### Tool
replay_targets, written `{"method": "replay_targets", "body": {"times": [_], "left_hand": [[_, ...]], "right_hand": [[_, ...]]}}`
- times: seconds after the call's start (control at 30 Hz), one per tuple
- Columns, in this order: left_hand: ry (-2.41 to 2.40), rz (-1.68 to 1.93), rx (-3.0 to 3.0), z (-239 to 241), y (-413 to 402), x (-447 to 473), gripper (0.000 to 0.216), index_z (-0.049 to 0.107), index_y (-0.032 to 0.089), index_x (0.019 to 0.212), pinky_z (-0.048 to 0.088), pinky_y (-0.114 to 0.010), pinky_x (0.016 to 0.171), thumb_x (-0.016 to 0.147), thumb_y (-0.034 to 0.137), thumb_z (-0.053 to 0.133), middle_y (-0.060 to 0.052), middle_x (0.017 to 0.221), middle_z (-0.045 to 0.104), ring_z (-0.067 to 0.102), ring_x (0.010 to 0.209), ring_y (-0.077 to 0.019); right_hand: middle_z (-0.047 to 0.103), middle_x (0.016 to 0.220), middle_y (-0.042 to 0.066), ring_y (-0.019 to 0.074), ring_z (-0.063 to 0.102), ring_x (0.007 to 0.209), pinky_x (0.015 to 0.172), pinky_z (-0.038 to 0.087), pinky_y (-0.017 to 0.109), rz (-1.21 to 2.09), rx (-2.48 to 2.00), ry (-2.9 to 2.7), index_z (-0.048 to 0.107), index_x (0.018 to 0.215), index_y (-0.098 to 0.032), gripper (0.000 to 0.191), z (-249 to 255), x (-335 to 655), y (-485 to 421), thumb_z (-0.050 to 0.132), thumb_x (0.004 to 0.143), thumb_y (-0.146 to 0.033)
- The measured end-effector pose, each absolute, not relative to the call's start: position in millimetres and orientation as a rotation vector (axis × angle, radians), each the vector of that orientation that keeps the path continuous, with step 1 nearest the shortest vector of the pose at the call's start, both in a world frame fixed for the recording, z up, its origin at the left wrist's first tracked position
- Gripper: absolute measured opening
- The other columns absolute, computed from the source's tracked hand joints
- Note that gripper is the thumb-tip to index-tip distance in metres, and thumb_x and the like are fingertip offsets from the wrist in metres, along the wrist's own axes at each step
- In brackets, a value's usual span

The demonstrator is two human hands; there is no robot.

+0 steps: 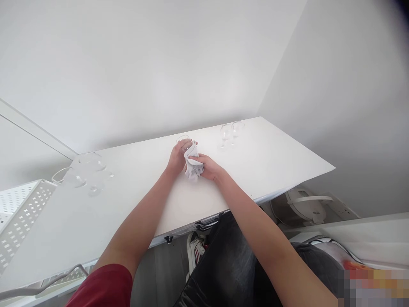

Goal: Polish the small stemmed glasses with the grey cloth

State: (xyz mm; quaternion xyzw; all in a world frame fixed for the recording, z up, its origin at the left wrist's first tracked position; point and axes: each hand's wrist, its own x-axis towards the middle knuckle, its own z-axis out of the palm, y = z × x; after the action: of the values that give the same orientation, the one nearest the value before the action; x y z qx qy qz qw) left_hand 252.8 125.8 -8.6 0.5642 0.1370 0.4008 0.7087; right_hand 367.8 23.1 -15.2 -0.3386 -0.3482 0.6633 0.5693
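Near the middle of the table, my left hand (178, 158) is closed around the bowl of a clear wine glass (183, 138), whose rim shows past the fingers. My right hand (209, 166) grips a crumpled white cloth (193, 165) that wraps the lower part of the glass. The glass's stem and foot are hidden by the cloth. Both hands are close together, just above the tabletop.
A white table (271, 157) stands against the wall. Two clear glasses (225, 133) are at its back right; a couple more glasses (76, 179) are at the left end. White perforated shelving (28, 209) is at the left, and a white round-lidded appliance (306, 207) sits low on the right.
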Motion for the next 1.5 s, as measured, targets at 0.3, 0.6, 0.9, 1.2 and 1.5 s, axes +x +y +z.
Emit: {"method": "replay_targets", "body": {"times": [0.3,0.6,0.9,1.2,1.5], "left_hand": [[0.367,0.959,1.239,-13,129,254,0.054,0.070,0.021,0.104,0.053,-0.032,0.078,0.090,0.071,0.057,-0.011,0.116,0.074,0.068,0.099,-0.0225],[0.188,0.689,1.180,-16,132,253,0.061,0.068,0.022,0.118,0.056,-0.035,0.083,0.085,0.074,0.065,-0.010,0.121,0.073,0.071,0.101,-0.0246],[0.226,0.754,1.209,-14,127,254,0.061,0.071,0.019,0.115,0.053,-0.042,0.099,0.087,0.073,0.063,-0.014,0.133,0.070,0.065,0.123,-0.0318],[0.269,0.970,1.032,-19,145,251,0.047,0.071,0.024,0.109,0.054,-0.032,0.081,0.094,0.066,0.060,-0.010,0.131,0.067,0.066,0.104,-0.0192],[0.123,1.039,0.998,-19,143,250,0.045,0.065,0.034,0.115,0.053,-0.041,0.102,0.078,0.042,0.088,-0.005,0.152,0.051,0.059,0.127,-0.0234]], "right_hand": [[0.074,0.096,0.006,0.0205,0.066,0.088,0.074,0.051,0.030,1.154,-1.094,-1.007,0.070,0.098,-0.017,0.044,-22,363,32,0.094,0.067,-0.037],[0.070,0.080,0.003,0.0183,0.066,0.076,0.068,0.053,0.029,1.426,-0.810,-0.763,0.067,0.092,-0.018,0.048,-19,370,29,0.091,0.070,-0.052],[0.064,0.071,0.002,0.0181,0.061,0.067,0.062,0.048,0.031,1.335,-0.875,-0.840,0.064,0.083,-0.018,0.052,-19,367,30,0.085,0.072,-0.064],[0.068,0.097,0.004,0.0197,0.061,0.091,0.085,0.050,0.035,0.550,-1.266,-0.846,0.061,0.103,-0.023,0.026,-31,370,40,0.065,0.087,-0.043],[0.070,0.094,0.003,0.0172,0.064,0.078,0.062,0.051,0.027,0.774,-1.066,-0.437,0.050,0.107,-0.026,0.027,-28,371,39,0.060,0.089,-0.044]]}}
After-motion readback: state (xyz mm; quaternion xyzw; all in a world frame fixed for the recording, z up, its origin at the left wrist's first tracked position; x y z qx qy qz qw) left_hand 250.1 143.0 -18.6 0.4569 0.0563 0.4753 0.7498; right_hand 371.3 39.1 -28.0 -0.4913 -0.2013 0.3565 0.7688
